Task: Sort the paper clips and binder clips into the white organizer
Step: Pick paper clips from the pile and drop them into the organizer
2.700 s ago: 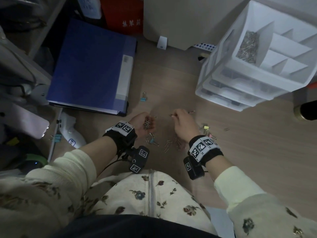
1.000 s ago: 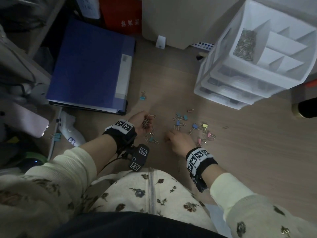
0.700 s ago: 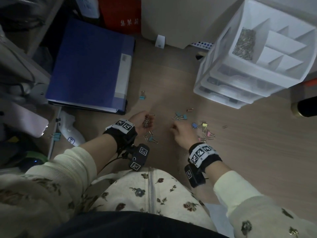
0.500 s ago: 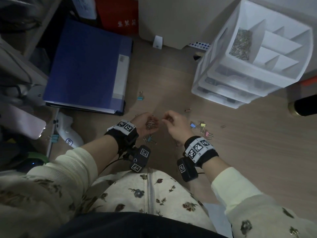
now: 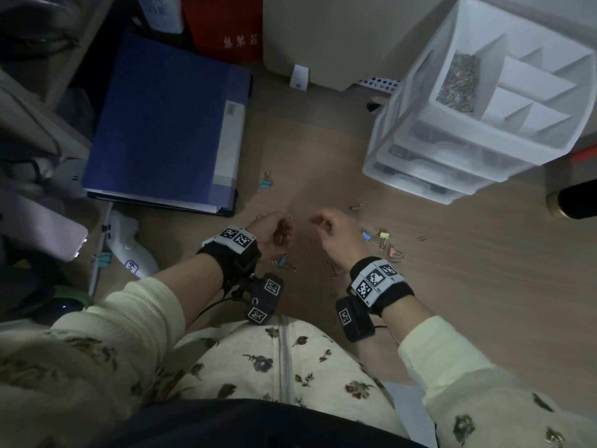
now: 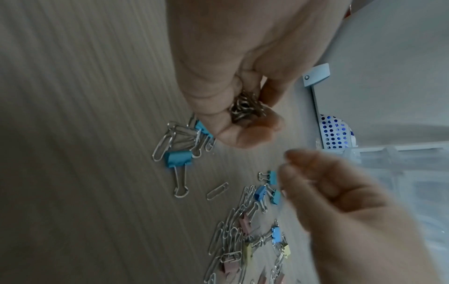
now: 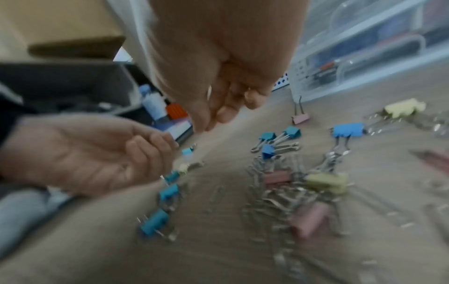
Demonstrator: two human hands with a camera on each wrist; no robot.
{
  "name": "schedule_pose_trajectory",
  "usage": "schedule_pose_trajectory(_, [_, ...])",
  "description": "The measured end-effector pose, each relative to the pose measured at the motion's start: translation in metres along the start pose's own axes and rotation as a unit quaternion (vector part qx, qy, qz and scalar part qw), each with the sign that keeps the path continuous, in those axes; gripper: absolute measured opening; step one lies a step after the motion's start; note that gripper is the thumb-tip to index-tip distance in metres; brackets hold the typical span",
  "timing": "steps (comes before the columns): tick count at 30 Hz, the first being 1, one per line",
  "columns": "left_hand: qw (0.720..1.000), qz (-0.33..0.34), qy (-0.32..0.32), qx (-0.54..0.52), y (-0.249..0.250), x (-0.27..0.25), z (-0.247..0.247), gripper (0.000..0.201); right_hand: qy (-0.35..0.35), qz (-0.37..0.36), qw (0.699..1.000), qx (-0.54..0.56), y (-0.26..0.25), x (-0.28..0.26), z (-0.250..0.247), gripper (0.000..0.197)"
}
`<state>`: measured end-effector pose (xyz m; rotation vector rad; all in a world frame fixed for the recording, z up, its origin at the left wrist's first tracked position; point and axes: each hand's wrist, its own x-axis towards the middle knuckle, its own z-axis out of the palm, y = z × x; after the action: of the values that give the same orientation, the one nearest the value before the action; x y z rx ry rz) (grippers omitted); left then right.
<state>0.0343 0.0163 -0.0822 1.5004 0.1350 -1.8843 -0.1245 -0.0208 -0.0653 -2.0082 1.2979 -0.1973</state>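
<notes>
- Paper clips (image 6: pixel 230 232): thin steel wire, very light, slick; we judge they tangle and slip, so best gathered by pinch or scoop. A loose pile lies on the wooden desk (image 5: pixel 484 302) near its front edge.
- Left hand (image 5: pixel 274 232): fingers curled, cupping a bunch of paper clips.
- Right hand (image 5: pixel 336 234): fingers loosely bent, holding nothing we can see.
- Binder clips (image 6: pixel 178 159): stiff, springy; take by the coloured body.
- White organizer (image 5: pixel 403 124): far right corner, one compartment holding paper clips.

shiny metal paper clips (image 6: pixel 246 107), seemingly wood-grain desk (image 6: pixel 85 134)
</notes>
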Motion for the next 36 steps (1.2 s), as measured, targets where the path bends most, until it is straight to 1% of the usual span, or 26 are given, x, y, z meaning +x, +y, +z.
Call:
schedule_pose_trajectory(1, [1.0, -0.001, 0.013, 0.005, 0.001, 0.0, 0.0, 0.028, -0.041, 0.0, 0.997, -0.062, 0.005, -0.001, 0.001, 0.023])
schedule_pose_trajectory(3, [0.999, 0.002, 0.03, 0.012, 0.002, 0.0, -0.001, 0.029, -0.124, -0.011, 0.975, -0.186, 0.013, -0.006, 0.005, 0.036])
schedule_pose_trajectory(5, [0.999, 0.01, 0.04, 0.018, 0.002, -0.001, -0.001, 0.03, -0.161, -0.023, 0.957, -0.239, 0.019, -0.01, 0.01, 0.043])
schedule_pose_trajectory(7, [0.999, 0.014, 0.044, 0.023, 0.002, -0.001, -0.002, 0.031, -0.164, -0.028, 0.954, -0.248, 0.023, -0.014, 0.016, 0.041])
schedule_pose_trajectory(10, [0.999, 0.013, 0.046, 0.023, 0.002, 0.0, 0.0, 0.03, -0.151, -0.039, 0.954, -0.255, 0.026, -0.016, 0.02, 0.03])
schedule_pose_trajectory(17, [0.999, 0.021, 0.041, 0.003, 0.002, -0.001, 0.003, 0.028, -0.176, -0.051, 0.934, -0.308, 0.02, -0.018, 0.019, 0.031])
schedule_pose_trajectory(19, [0.999, 0.025, 0.032, -0.006, 0.002, 0.0, 0.003, 0.027, -0.158, -0.029, 0.944, -0.287, 0.018, -0.017, 0.016, 0.028])
schedule_pose_trajectory(22, [0.999, 0.033, 0.024, 0.011, 0.0, 0.001, 0.002, 0.027, -0.084, 0.007, 0.977, -0.198, 0.013, -0.012, 0.01, 0.014])
schedule_pose_trajectory(24, [0.999, 0.036, 0.017, 0.014, -0.001, 0.003, 0.001, 0.025, -0.045, 0.02, 0.988, -0.144, 0.007, -0.008, 0.008, 0.014])
schedule_pose_trajectory(27, [1.0, 0.031, 0.001, 0.005, -0.001, 0.003, 0.002, 0.02, -0.019, -0.008, 0.996, -0.092, -0.008, -0.006, 0.007, 0.015])
schedule_pose_trajectory(29, [0.999, 0.032, -0.012, -0.014, -0.001, 0.002, 0.003, 0.022, -0.025, -0.038, 0.997, -0.068, -0.018, -0.005, 0.008, 0.016])
schedule_pose_trajectory(32, [0.998, 0.037, -0.036, -0.021, 0.0, 0.001, 0.002, 0.019, -0.034, -0.07, 0.995, -0.055, -0.025, -0.005, 0.011, 0.021])
schedule_pose_trajectory(34, [0.998, 0.037, -0.043, -0.009, 0.001, 0.001, -0.001, 0.019, -0.011, -0.078, 0.996, -0.044, -0.025, -0.006, 0.012, 0.019])
schedule_pose_trajectory(36, [0.999, 0.038, -0.02, -0.005, 0.002, 0.0, -0.003, 0.018, 0.025, -0.074, 0.996, -0.034, -0.019, -0.005, 0.012, 0.016])
